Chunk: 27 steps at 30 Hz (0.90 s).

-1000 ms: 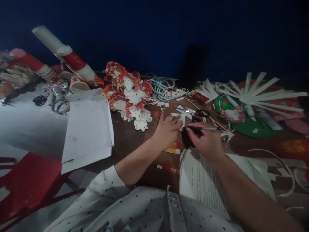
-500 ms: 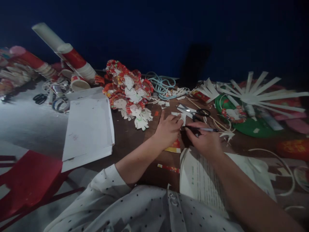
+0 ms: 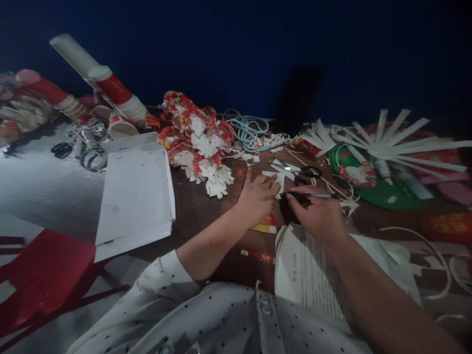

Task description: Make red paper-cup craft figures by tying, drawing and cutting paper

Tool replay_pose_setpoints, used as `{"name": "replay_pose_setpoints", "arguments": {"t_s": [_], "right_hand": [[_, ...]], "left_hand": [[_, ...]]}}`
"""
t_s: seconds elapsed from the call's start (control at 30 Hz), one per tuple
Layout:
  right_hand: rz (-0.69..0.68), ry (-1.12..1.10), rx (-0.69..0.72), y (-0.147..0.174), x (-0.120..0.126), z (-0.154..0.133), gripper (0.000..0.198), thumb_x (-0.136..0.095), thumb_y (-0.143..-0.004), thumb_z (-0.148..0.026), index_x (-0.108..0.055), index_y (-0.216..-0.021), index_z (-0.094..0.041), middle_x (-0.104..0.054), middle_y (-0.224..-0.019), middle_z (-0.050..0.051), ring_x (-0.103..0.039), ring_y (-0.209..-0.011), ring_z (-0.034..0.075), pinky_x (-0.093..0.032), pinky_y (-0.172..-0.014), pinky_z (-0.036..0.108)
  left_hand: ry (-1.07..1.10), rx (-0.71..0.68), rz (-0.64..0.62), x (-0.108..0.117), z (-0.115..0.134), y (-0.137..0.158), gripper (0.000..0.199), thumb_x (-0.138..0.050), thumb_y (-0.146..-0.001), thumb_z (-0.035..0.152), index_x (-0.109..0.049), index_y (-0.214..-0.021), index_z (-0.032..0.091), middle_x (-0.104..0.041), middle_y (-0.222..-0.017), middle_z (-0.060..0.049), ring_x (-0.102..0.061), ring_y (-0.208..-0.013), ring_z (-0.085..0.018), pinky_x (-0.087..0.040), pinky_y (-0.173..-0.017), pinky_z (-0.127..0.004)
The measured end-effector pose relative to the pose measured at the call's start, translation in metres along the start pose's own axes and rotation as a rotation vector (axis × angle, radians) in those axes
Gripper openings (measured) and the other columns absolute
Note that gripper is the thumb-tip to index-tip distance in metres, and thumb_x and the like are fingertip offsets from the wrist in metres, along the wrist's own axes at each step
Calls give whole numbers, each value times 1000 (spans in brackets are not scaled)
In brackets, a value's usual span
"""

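My right hand (image 3: 319,214) is closed around a pen (image 3: 320,195), its tip pointing left toward a small white paper piece (image 3: 280,182). My left hand (image 3: 258,196) lies flat with fingers stretched out, its fingertips on that paper. Part of the paper is hidden under the fingers. Below my left palm, a red and yellow printed sheet (image 3: 267,225) sticks out. Just beyond both hands lie scissors (image 3: 295,169) with black handles, spread on white paper. Left of my left hand is a pile of red wrapped rings with white paper figures (image 3: 217,182).
A white cardboard sheet (image 3: 136,191) lies left, beside stacked paper cups (image 3: 118,93). Blue cord (image 3: 247,130) lies at the back. A fanned-out cut paper cup (image 3: 387,147) and green disc (image 3: 383,194) are at right. A printed booklet (image 3: 306,270) lies under my right forearm.
My right hand has shifted slightly to the right with the pen, which now lies a little more level. My left hand stays in place on the paper.
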State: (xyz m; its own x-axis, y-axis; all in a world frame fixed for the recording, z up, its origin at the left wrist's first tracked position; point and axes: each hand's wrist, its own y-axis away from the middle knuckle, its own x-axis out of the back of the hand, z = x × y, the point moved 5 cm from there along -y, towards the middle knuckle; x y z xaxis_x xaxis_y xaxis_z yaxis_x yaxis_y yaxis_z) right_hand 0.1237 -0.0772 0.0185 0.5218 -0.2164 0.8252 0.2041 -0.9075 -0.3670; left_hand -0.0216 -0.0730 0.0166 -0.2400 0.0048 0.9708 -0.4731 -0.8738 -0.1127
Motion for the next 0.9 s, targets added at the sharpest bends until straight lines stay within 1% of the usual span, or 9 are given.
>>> {"name": "replay_pose_setpoints", "arguments": {"t_s": [0.13,0.3,0.47,0.7,0.9], "right_hand": [[-16,-5,-6,-1,-1,0,21,-55,-83,-35,-70,-90,-22,-72,-89,4,-67,-86,22,-52,-79,36],[-13,-11,-23,-1,2,-2,20,-54,-83,-33,-70,-90,-22,-72,-88,4,-67,-84,22,-52,-77,36],[32,-76,26,-1,6,-9,19,-55,-84,-32,-68,-92,-21,-72,-88,4,-67,-84,20,-51,-79,34],[-2,-38,46,2,-5,-9,20,-54,-85,-35,-67,-92,-21,-72,-90,5,-67,-86,21,-51,-80,35],[9,-36,53,3,-6,-8,22,-54,-85,-34,-68,-93,-19,-72,-90,6,-66,-87,21,-51,-79,34]], "left_hand": [[-3,-3,-13,1,0,0,34,-37,-89,15,-55,-117,24,-53,-137,-5,-48,-120,-20,-17,-112,-61],[-15,-7,-33,2,1,0,34,-37,-89,15,-55,-117,23,-52,-138,-5,-48,-120,-21,-16,-112,-62],[-29,-7,-32,2,2,-1,34,-36,-90,16,-55,-117,24,-53,-136,-5,-49,-120,-21,-15,-112,-62],[-1,-3,-37,3,1,-1,35,-38,-88,16,-55,-119,24,-53,-137,-5,-48,-120,-21,-16,-112,-62],[-9,-9,-41,2,1,-1,35,-38,-88,16,-54,-118,24,-51,-138,-4,-47,-121,-21,-15,-113,-61]]}}
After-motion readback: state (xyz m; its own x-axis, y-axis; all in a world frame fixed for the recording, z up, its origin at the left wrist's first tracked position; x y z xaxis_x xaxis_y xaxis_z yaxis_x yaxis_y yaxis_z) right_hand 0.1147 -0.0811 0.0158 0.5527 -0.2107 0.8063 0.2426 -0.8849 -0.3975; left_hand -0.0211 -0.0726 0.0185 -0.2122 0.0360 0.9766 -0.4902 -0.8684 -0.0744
